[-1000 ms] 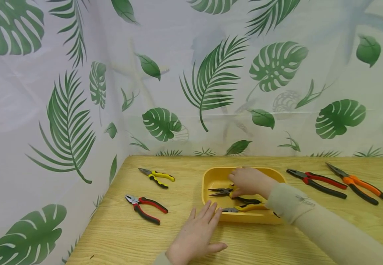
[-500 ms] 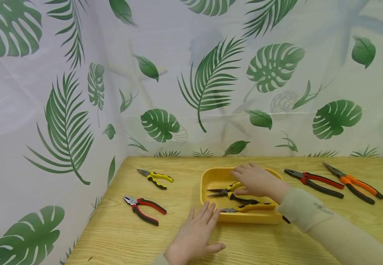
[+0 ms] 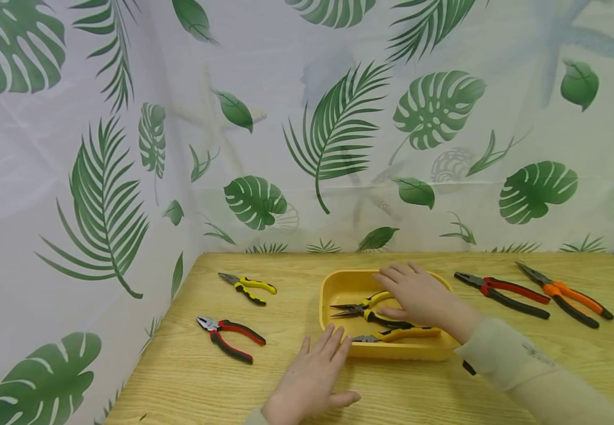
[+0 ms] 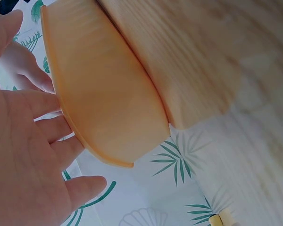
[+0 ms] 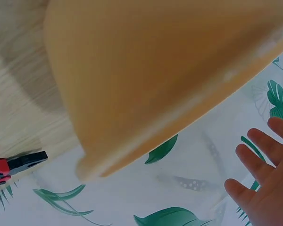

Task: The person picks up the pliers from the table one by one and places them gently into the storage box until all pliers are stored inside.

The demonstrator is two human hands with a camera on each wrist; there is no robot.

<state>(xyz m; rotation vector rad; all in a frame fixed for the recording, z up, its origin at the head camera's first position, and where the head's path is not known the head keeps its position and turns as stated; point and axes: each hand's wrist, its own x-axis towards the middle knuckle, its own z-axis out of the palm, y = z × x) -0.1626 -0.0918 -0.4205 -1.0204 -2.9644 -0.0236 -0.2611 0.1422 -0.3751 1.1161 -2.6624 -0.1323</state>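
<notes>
A yellow plastic tray (image 3: 402,352) stands on the table in the head view. Inside lie long-nose pliers (image 3: 358,309) with yellow and black handles, and nearer the front wall a second yellow-handled pair of pliers (image 3: 407,334). My right hand (image 3: 424,296) hovers over the tray's right half, fingers spread and straight, partly hiding the handles of the long-nose pliers. It holds nothing; the right wrist view shows loose, extended fingers (image 5: 252,162). My left hand (image 3: 312,375) touches the tray's front left rim with straight fingers, also visible in the left wrist view.
On the left of the table lie small yellow-black pliers (image 3: 248,287) and red-black combination pliers (image 3: 232,337). To the right are red-black pliers (image 3: 503,293) and orange-black long-nose pliers (image 3: 564,292). A leaf-print curtain (image 3: 338,224) rises behind the table.
My right hand has come away from the long-nose pliers' handles, opening and drawing slightly right, so more of those pliers shows. My left hand stays at the tray rim.
</notes>
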